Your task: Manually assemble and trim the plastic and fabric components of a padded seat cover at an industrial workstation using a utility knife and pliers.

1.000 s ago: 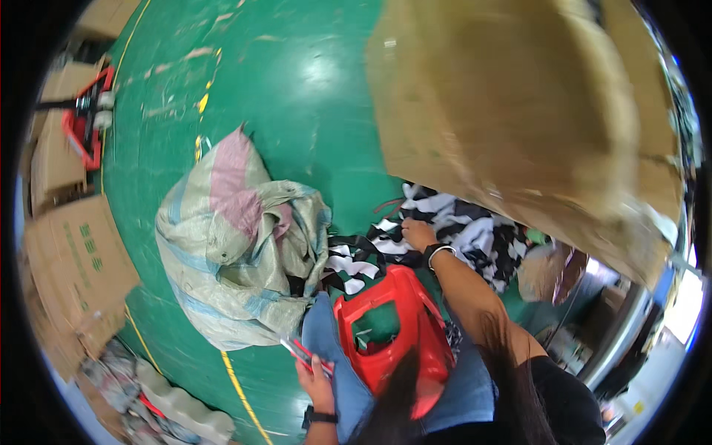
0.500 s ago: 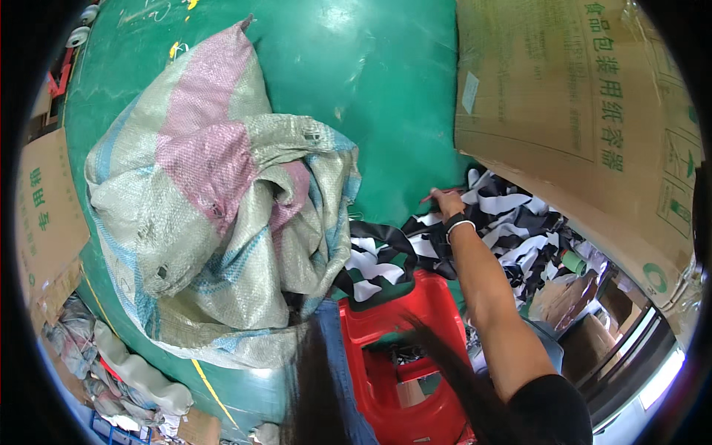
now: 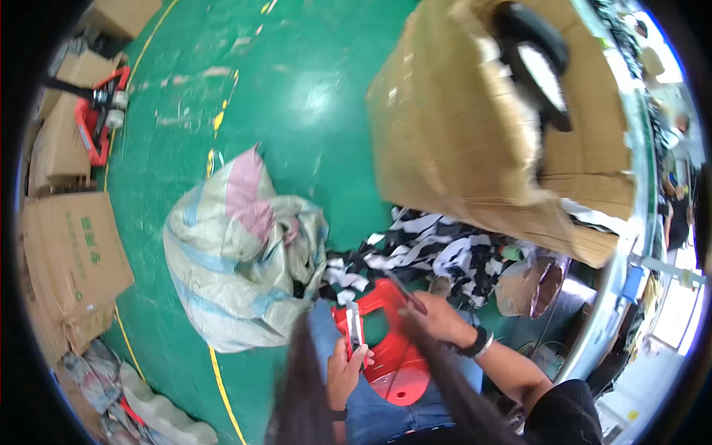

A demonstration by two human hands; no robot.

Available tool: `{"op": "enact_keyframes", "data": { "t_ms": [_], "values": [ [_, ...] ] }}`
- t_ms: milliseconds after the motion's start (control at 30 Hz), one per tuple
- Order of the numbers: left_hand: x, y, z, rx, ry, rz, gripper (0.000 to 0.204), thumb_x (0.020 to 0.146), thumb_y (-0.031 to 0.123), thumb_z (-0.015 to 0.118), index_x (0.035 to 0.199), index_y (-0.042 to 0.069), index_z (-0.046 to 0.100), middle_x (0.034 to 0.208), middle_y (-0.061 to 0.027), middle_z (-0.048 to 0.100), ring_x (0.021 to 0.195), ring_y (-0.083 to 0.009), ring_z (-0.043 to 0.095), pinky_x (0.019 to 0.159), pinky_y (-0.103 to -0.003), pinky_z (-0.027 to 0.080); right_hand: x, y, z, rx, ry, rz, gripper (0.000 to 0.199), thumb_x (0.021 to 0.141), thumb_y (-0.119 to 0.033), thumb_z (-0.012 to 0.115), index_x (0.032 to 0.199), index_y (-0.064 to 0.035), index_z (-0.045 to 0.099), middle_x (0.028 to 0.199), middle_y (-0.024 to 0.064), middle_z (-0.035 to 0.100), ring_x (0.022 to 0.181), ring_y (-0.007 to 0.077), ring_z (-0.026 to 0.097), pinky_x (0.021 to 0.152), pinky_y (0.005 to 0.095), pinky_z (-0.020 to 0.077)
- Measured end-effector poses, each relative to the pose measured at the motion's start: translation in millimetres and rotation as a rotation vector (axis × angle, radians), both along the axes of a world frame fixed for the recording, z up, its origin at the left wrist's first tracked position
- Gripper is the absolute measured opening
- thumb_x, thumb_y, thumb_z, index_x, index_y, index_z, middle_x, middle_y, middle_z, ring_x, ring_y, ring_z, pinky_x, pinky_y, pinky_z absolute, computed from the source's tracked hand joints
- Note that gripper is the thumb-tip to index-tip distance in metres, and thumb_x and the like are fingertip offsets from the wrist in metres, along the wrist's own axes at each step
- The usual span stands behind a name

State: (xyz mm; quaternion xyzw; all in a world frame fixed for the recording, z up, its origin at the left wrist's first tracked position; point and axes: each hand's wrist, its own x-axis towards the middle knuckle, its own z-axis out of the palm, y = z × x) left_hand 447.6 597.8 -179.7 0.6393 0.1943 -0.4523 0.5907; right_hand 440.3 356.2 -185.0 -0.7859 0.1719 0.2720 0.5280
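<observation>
The left hand point(image 3: 343, 380) has its fingers point(image 3: 361, 355) closed round a red-and-silver tool point(image 3: 354, 326) over the left edge of the stool point(image 3: 398, 357). The right hand point(image 3: 443, 320) grips a slim, blurred tool point(image 3: 401, 288) near the stool's far right corner. Beyond, strips point(image 3: 434, 251) cover the floor point(image 3: 334, 74) between sack point(image 3: 222, 256) and box point(image 3: 437, 141).

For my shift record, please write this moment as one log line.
left hand: holds red-and-silver tool; right hand: holds thin tool, blurred; near both: red stool; beyond stool: black-and-white strips
</observation>
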Motion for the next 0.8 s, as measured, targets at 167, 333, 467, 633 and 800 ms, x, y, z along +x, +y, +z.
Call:
{"op": "enact_keyframes", "data": {
  "t_ms": [167,333,467,633,800],
  "values": [
    [3,-94,104,-0.304,-0.108,-0.279,0.030,0.092,0.025,0.064,0.107,0.000,0.055,0.079,-0.0077,0.066,0.069,-0.0124,0.064,0.064,-0.026,0.050,-72,-67,165,-0.181,-0.271,-0.318,0.027,0.092,-0.024,0.060,0.100,0.0016,0.056,0.093,0.0185,0.059,0.082,0.0359,0.059,0.072,0.0395,0.0476],
    [-34,-198,193,-0.504,-0.119,-0.435,0.030,0.094,0.023,0.061,0.110,0.000,0.051,0.087,-0.0092,0.066,0.075,-0.0159,0.065,0.069,-0.029,0.052,-165,-140,262,0.024,-0.117,-0.537,0.027,0.095,-0.022,0.053,0.108,0.0011,0.060,0.095,0.0129,0.066,0.078,0.0202,0.065,0.072,0.0323,0.0502],
    [-95,-283,263,-0.684,-0.045,-0.444,0.048,0.091,0.026,0.065,0.127,0.001,0.044,0.104,-0.0117,0.062,0.090,-0.0191,0.063,0.080,-0.032,0.052,-249,-185,292,0.839,-0.168,-0.922,0.034,0.096,-0.026,0.054,0.116,0.0009,0.048,0.088,0.0091,0.065,0.075,0.0150,0.063,0.067,0.0274,0.0497],
    [-163,-357,304,-0.616,0.025,-0.633,0.045,0.088,0.018,0.067,0.127,0.002,0.050,0.116,-0.0062,0.059,0.101,-0.0140,0.059,0.088,-0.028,0.047,-308,-219,302,0.477,-0.259,-0.898,0.031,0.093,-0.021,0.061,0.107,-0.0036,0.039,0.087,0.0074,0.058,0.073,0.0141,0.062,0.063,0.0293,0.0529],
    [-204,-398,299,-0.609,0.051,-0.705,0.031,0.091,0.016,0.065,0.117,0.002,0.057,0.104,-0.0037,0.063,0.093,-0.0108,0.060,0.082,-0.025,0.049,-362,-221,304,-0.120,-0.491,-0.899,0.055,0.073,-0.027,0.082,0.104,-0.0023,0.045,0.100,0.0108,0.055,0.086,0.0182,0.055,0.076,0.0312,0.0463]
  ]
}}
